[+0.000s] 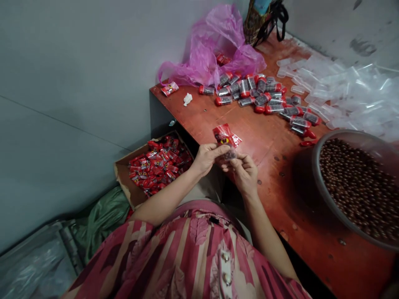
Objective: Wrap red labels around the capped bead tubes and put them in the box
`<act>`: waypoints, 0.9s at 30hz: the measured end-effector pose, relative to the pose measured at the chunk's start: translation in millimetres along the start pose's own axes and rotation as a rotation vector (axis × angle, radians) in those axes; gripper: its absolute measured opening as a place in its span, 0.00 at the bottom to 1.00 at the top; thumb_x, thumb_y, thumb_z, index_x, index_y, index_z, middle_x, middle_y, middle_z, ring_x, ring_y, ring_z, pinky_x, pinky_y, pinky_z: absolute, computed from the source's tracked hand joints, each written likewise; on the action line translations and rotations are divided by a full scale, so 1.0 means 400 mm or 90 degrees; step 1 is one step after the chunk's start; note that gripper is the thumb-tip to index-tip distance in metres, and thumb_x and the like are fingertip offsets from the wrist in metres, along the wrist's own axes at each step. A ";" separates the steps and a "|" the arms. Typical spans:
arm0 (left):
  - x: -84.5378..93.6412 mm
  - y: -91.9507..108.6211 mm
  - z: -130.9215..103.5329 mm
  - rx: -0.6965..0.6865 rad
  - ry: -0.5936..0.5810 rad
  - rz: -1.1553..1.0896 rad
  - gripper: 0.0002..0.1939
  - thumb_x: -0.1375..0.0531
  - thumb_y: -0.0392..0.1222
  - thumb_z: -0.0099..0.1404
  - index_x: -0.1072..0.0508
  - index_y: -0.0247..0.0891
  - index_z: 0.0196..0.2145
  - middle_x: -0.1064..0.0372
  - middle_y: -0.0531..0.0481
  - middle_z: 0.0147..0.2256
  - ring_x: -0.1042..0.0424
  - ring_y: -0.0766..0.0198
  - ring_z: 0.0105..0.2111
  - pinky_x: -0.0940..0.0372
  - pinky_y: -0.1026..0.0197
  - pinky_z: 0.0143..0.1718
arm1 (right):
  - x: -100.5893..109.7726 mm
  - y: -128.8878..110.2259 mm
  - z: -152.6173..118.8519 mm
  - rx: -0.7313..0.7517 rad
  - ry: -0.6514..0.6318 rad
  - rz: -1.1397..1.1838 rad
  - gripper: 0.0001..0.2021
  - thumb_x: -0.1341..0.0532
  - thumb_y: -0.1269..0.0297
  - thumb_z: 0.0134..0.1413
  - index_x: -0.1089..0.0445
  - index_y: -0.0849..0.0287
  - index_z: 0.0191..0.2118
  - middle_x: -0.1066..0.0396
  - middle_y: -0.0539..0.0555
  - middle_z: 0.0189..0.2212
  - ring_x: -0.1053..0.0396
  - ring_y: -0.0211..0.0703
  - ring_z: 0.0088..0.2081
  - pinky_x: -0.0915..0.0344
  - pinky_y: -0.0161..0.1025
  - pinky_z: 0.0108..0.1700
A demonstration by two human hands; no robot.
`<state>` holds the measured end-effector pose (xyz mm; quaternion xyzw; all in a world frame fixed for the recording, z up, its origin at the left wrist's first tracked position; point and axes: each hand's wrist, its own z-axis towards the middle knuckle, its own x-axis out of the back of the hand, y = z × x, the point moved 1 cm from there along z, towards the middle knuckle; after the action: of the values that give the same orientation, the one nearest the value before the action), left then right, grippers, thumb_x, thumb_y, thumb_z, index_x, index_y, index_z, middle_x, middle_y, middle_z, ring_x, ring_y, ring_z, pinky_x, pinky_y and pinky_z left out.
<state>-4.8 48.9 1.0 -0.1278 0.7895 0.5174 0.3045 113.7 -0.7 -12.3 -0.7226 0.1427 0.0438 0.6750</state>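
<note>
Both hands meet over the near edge of the red table (pixel 268 153). A small red and clear packet (pixel 223 133) with a yellow mark is pinched between the thumb and fingers of my left hand (pixel 209 158). Its clear lower end, with something dark inside, reaches the fingertips of my right hand (pixel 245 171), which are closed on it. Another red packet (pixel 237 140) shows just behind it. Capped clear tubes with dark contents (pixel 245 88) lie in a loose pile farther back on the table.
At the right stands a large tub (pixel 321 178) of brown beads. Empty clear tubes (pixel 339 91) are heaped behind it. A pink plastic bag (pixel 205 54) lies at the back. Left of the table, an open cardboard box (pixel 123 178) holds several red packets.
</note>
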 end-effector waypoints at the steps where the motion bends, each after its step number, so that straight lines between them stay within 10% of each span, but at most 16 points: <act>1: -0.002 -0.008 -0.006 -0.001 -0.010 0.004 0.15 0.31 0.47 0.46 0.26 0.29 0.23 0.33 0.52 0.19 0.37 0.72 0.17 0.41 0.66 0.19 | -0.003 0.002 0.004 0.000 0.004 0.014 0.11 0.36 0.59 0.51 0.37 0.57 0.36 0.27 0.47 0.24 0.28 0.35 0.23 0.28 0.34 0.28; 5: 0.002 -0.020 -0.034 -0.042 0.018 -0.037 0.14 0.32 0.45 0.49 0.28 0.30 0.21 0.35 0.54 0.17 0.38 0.73 0.17 0.42 0.68 0.19 | -0.030 0.005 0.019 -0.016 -0.014 0.048 0.11 0.35 0.62 0.49 0.38 0.57 0.35 0.28 0.44 0.22 0.29 0.34 0.21 0.30 0.31 0.25; 11: 0.087 0.001 -0.084 -0.165 0.194 -0.104 0.31 0.45 0.65 0.56 0.26 0.34 0.42 0.26 0.39 0.41 0.25 0.57 0.40 0.32 0.56 0.43 | -0.011 -0.016 0.027 0.002 0.005 0.009 0.12 0.36 0.61 0.51 0.36 0.57 0.40 0.26 0.48 0.26 0.29 0.35 0.23 0.30 0.32 0.25; 20: 0.044 -0.024 0.083 -0.402 0.045 0.915 0.22 0.40 0.50 0.59 0.28 0.41 0.49 0.37 0.43 0.56 0.45 0.50 0.60 0.53 0.44 0.61 | 0.082 -0.033 0.028 0.003 0.133 -0.116 0.10 0.39 0.58 0.53 0.34 0.59 0.37 0.28 0.49 0.25 0.31 0.33 0.21 0.34 0.29 0.22; 27: 0.042 -0.067 0.159 -0.428 0.077 1.052 0.12 0.44 0.44 0.64 0.25 0.45 0.43 0.32 0.49 0.52 0.41 0.52 0.58 0.55 0.40 0.61 | 0.089 -0.038 0.044 -0.022 0.134 -0.153 0.11 0.38 0.57 0.52 0.33 0.59 0.36 0.30 0.48 0.24 0.32 0.32 0.22 0.35 0.30 0.24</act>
<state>18.1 96.3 -46.8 0.3720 0.4511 0.7681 -0.2611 154.2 12.3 -8.1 -0.7467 0.1244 -0.1113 0.6439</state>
